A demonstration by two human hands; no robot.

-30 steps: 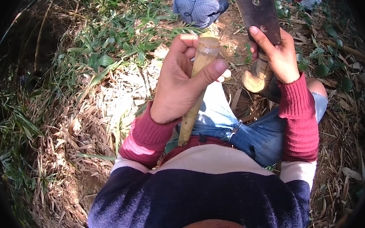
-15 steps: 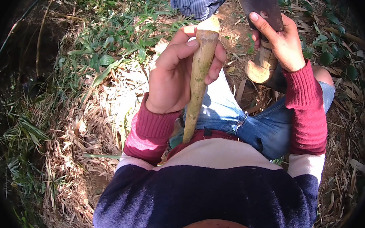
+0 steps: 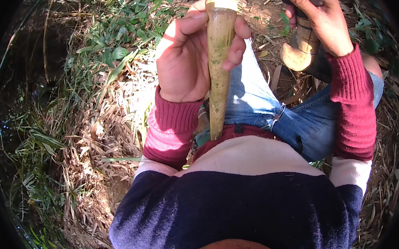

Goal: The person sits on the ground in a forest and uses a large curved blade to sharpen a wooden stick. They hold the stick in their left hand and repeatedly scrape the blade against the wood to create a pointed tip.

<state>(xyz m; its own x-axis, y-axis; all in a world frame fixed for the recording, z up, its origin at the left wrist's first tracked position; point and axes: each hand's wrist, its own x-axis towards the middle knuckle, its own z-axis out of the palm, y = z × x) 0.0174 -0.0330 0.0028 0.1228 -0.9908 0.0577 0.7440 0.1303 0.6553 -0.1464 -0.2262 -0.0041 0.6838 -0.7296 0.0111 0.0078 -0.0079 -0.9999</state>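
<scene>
A greenish-yellow bamboo pole stands nearly upright in front of my chest, its pale cut end up and its lower end by my waist. My left hand is wrapped round its upper part, thumb on one side and fingertips on the other. At the upper right my right hand grips a machete where the wooden handle meets the dark blade. The handle ends in a pale hooked butt. Most of the blade lies beyond the top edge of the view.
My jeans-clad legs are bent in front of me. Dry leaves cover the ground, with green grass and weeds at the far left. A bit of blue checked cloth shows at the top edge, behind the bamboo. Shaded undergrowth lies along the left rim.
Both hands, with the bamboo and the machete, sit higher in the view. The machete has moved right, and less of its blade shows. The checked cloth has mostly left the top edge.
</scene>
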